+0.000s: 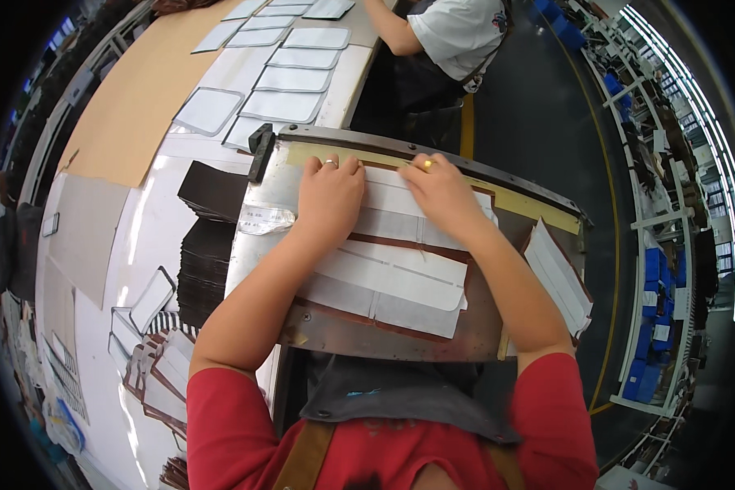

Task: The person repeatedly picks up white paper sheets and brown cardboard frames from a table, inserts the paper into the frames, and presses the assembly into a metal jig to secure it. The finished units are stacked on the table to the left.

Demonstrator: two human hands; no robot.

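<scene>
white panels [388, 273], brown leather [420, 245], red sleeves [220, 404]

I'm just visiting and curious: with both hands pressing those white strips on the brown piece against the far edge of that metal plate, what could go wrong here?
The left hand and right hand press flat by the yellowish strip, so fingertips might get caught at the dark bar. The white strips on the brown piece could slip crooked. The loose stack of pieces might slide off the metal plate.

Brown leather piece [400, 282] lined with white panels lies flat on metal plate [269, 184], far edge butted against yellow guide strip [531, 204]. White panels overlap in stepped rows, thin slit lines across them, brown edges showing between and around.
</scene>
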